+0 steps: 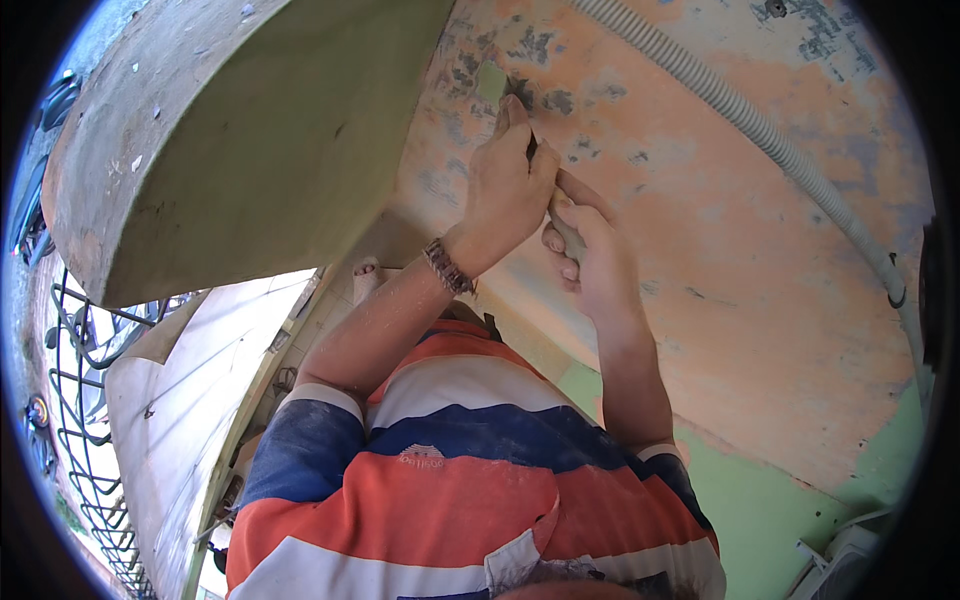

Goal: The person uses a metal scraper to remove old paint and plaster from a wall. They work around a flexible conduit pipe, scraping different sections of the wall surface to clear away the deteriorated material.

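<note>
Both hands are on one hand tool with a dull, pale handle [571, 234], held against a patchy orange wall [712, 247] with scraped grey spots. My right hand [600, 251] is wrapped around the handle's lower end. Farther up, my left hand [506, 184], with a braided bracelet [448, 267] at the wrist, closes on the tool's upper part, fingers pointing to the wall. A dark bit of the tool shows between its fingers; the working end is mostly hidden. Just beyond the left fingertips is a small green patch [493, 81]; whether it is paint or a blade, I cannot tell.
A grey corrugated conduit [720, 97] crosses the wall at upper right. An olive-green concrete slab [285, 142] juts out at left. Below it are a pale sheet [187, 390] and a black metal grille [82, 382]. A bare foot [367, 276] shows beyond my left forearm.
</note>
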Available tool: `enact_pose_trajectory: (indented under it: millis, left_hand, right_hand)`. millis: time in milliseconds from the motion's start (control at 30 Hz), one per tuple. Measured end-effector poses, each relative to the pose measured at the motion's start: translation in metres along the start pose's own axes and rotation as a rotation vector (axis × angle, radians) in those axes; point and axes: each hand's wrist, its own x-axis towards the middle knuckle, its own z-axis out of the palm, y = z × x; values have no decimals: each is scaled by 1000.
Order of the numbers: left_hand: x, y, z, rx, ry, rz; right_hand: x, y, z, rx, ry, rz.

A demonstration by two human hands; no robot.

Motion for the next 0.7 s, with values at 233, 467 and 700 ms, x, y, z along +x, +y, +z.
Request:
enact_pose_trajectory:
  millis: [233, 467, 700]
  left_hand:
    - [9, 4, -11, -102, -206, -252]
    - [10, -5, 0, 23, -122, -131]
    - [-2, -8, -3, 0, -149, -127]
  right_hand:
    - [-3, -4, 3, -53, 13, -29]
    - [-5, -1, 5, -31, 47, -52]
    - [-8, 8, -12, -50, 22, -92]
